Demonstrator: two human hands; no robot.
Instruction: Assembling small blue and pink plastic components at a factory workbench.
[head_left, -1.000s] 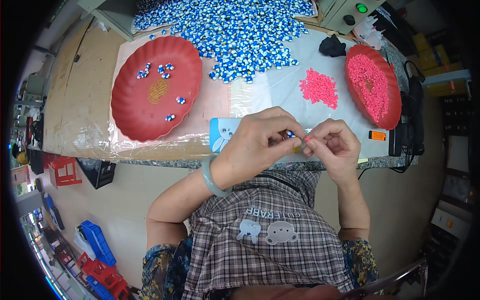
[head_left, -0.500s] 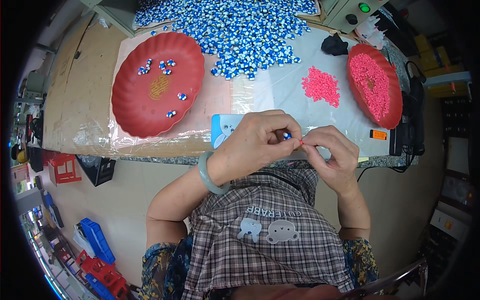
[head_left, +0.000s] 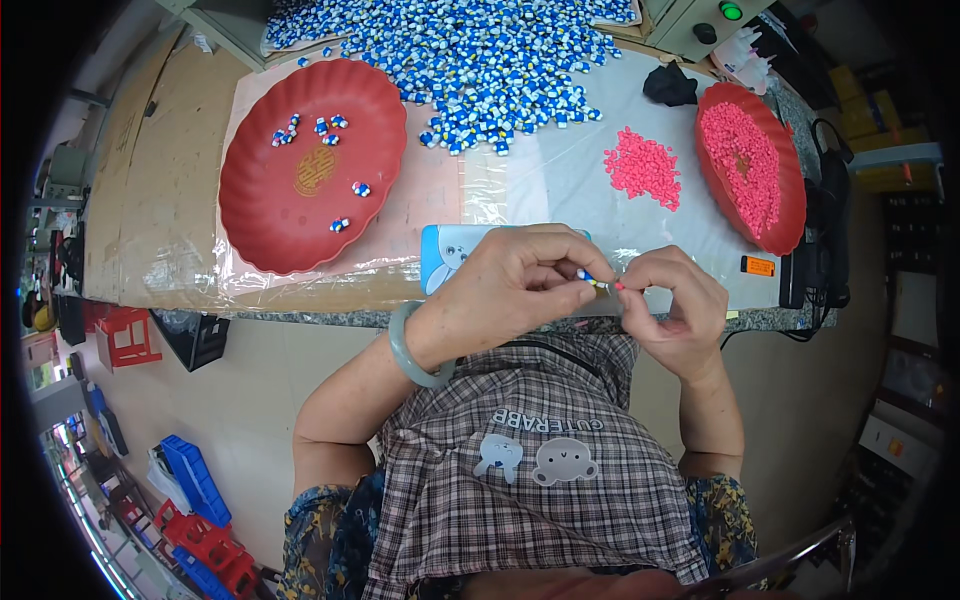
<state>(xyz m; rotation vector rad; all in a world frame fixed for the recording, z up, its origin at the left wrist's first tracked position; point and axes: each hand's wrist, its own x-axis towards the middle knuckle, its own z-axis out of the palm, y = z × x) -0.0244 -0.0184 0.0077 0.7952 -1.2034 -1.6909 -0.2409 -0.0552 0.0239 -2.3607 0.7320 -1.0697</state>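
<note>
My left hand (head_left: 515, 285), with a pale green bangle at its wrist, pinches a small blue-and-white piece (head_left: 590, 279) between thumb and fingers. A bit of yellow shows on that piece. Close to its right, my right hand (head_left: 680, 305) pinches a tiny pink piece (head_left: 620, 285) between thumb and forefinger. A narrow gap seems to part the two pieces. Under and behind my left hand lies a flat light-blue item with a white animal face (head_left: 437, 258), partly hidden by the hand.
A scalloped red tray (head_left: 260, 215) at left holds several assembled pieces. Loose blue-and-white pieces (head_left: 500, 90) are heaped at the back. To the right are a pile of pink pieces (head_left: 642, 170), a red dish (head_left: 795, 225) of more, an orange item (head_left: 757, 265) and a black cloth (head_left: 669, 86).
My right hand has shifted slightly right, away from my left hand. The pink piece has come apart from the fingers of my left hand, and more of the blue-and-white piece shows.
</note>
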